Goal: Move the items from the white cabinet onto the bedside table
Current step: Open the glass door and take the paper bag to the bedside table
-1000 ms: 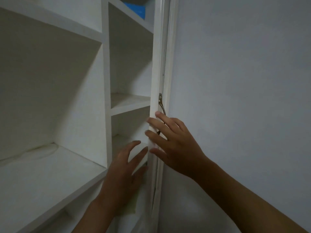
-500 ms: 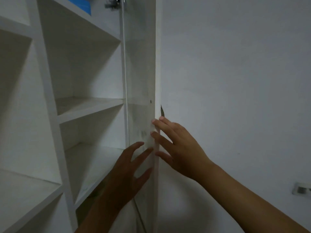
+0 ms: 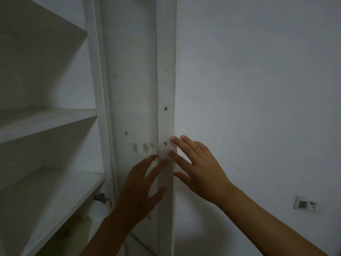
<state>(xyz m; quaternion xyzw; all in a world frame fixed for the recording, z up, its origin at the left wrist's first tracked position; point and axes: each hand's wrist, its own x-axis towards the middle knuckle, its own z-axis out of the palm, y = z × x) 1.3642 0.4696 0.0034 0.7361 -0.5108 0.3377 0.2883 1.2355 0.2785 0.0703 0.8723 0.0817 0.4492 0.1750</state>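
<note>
No readable text, labels or numbers, dim view, wall socket [image 3: 305,203] markings perhaps too small

The cabinet [image 3: 46,117] and its door [image 3: 132,89] are white. The door carries greyish smudges [image 3: 144,147], perhaps chipped paint. The wall [image 3: 258,89] is plain white.

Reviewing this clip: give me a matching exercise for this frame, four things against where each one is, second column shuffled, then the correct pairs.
Things
1. left hand
2. right hand
3. wall socket
4. hinge

Places
A. low on the wall at far right
B. fingers straight on the door's outer edge, from the wall side
C. at the cabinet frame, beside the lower shelf
D. fingers spread on the door's inner face

Pairs: 1-D, 2-B, 3-A, 4-C
</note>
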